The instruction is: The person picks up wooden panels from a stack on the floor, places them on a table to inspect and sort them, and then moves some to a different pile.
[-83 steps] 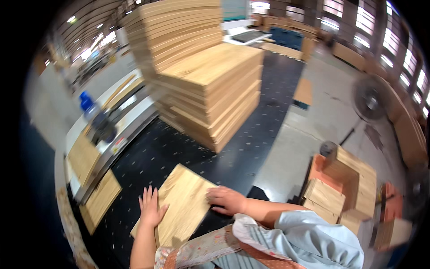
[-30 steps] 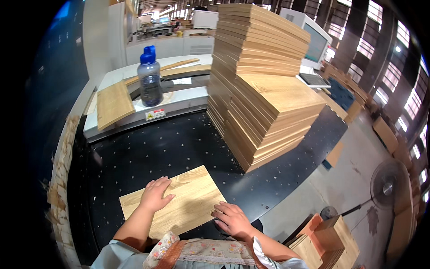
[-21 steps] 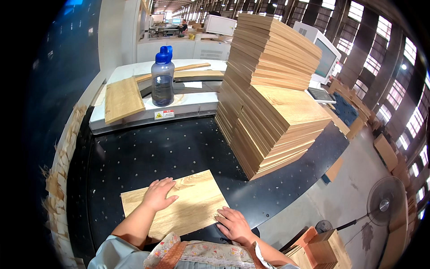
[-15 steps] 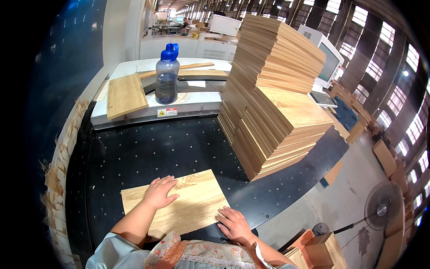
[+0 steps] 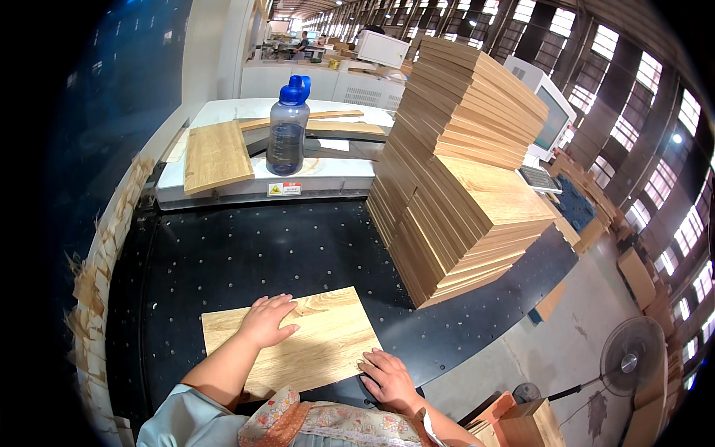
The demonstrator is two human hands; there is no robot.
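A light wood-grain board (image 5: pixel 320 339) lies flat on the black dotted table (image 5: pixel 223 253) right in front of me. My left hand (image 5: pixel 268 322) rests on its upper left part, palm down with the fingers stretched out. At the board's right edge is my right hand (image 5: pixel 389 378), its fingers extended and the tips touching the edge and corner. Neither hand grips anything. My body and apron hide the board's near side in part.
Tall stacks of similar boards (image 5: pixel 462 201) stand on the table's right. Behind the table, a white ledge holds a blue-lidded water bottle (image 5: pixel 287 127) and a loose board (image 5: pixel 216 156). A floor fan (image 5: pixel 629 361) and a wooden box (image 5: pixel 532 425) are at the lower right.
The view has shifted slightly, so the background sits a little to the right. Both hands keep their places on the board.
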